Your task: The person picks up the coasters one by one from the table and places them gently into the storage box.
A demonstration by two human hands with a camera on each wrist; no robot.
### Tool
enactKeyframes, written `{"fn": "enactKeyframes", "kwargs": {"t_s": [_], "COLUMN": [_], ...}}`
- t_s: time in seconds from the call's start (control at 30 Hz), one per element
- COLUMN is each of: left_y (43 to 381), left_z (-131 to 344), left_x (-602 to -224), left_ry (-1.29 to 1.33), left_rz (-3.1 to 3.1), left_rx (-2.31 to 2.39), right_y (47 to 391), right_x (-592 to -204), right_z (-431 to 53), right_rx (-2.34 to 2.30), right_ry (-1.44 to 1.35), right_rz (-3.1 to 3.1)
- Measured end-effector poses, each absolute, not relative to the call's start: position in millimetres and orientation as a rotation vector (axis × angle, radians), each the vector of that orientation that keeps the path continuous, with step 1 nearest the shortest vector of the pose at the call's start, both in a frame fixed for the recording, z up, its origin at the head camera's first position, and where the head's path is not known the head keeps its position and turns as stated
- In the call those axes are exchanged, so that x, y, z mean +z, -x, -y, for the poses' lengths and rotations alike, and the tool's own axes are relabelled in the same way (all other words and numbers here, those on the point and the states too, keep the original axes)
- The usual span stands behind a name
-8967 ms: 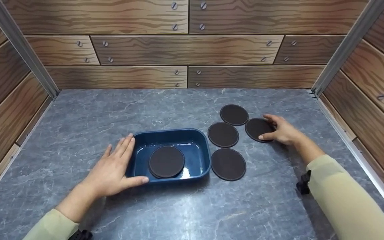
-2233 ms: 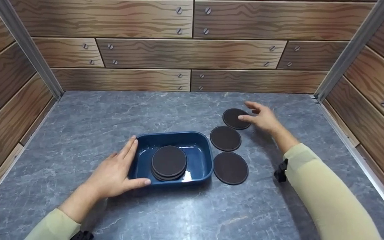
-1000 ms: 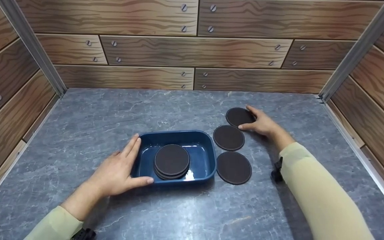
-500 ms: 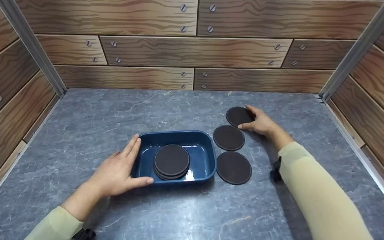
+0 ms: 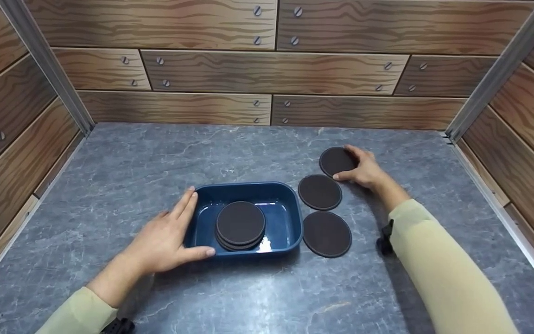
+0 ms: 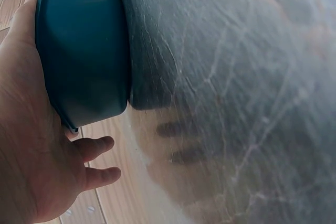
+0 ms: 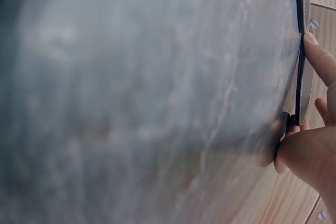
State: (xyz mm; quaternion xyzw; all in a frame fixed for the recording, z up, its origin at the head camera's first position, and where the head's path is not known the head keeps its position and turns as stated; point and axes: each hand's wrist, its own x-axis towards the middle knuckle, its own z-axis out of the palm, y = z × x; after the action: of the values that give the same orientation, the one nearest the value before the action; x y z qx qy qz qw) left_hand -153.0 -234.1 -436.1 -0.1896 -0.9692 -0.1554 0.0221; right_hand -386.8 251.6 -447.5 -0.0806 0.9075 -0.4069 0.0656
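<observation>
My left hand [image 5: 162, 241] spans the left end of a blue rectangular baking dish [image 5: 248, 184], thumb along the near rim and straight fingers at the far left corner. In the left wrist view two fingers [image 6: 100, 177] stick out free of the dish's wall [image 6: 86, 45]. A stack of round black coasters [image 5: 240, 222] lies inside. Beyond the dish's right end, my right hand [image 5: 364, 170] holds the farthest coaster [image 5: 335, 160] by its right side, thumb at the near edge, forefinger at the far edge. The right wrist view shows this coaster [image 7: 301, 82] edge-on between thumb and fingers.
Two more black coasters lie flat right of the dish: a middle one [image 5: 320, 192] and a nearer one [image 5: 327, 234] close to the dish's rim. The grey marbled table [image 5: 165, 157] is bounded by wood-patterned walls [image 5: 230, 109] at the back and both sides.
Since the oldest frame, the coaster at the right has left the table and the stack in the dish is taller. My right hand has moved to the farthest coaster, which has just shifted slightly right.
</observation>
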Motion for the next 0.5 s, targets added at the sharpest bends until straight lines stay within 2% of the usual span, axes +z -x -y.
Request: {"fn": "enactKeyframes", "kwargs": {"t_s": [0.5], "left_y": [153.9], "left_z": [233.4], "left_x": [-436.9], "left_ry": [0.573], "left_rz": [3.015], "left_rx": [-0.487], "right_y": [380.3], "right_x": [-445.3], "right_z": [-262.0], "right_rx": [-1.344], "right_ry": [0.216], "right_rz": [-2.622]}}
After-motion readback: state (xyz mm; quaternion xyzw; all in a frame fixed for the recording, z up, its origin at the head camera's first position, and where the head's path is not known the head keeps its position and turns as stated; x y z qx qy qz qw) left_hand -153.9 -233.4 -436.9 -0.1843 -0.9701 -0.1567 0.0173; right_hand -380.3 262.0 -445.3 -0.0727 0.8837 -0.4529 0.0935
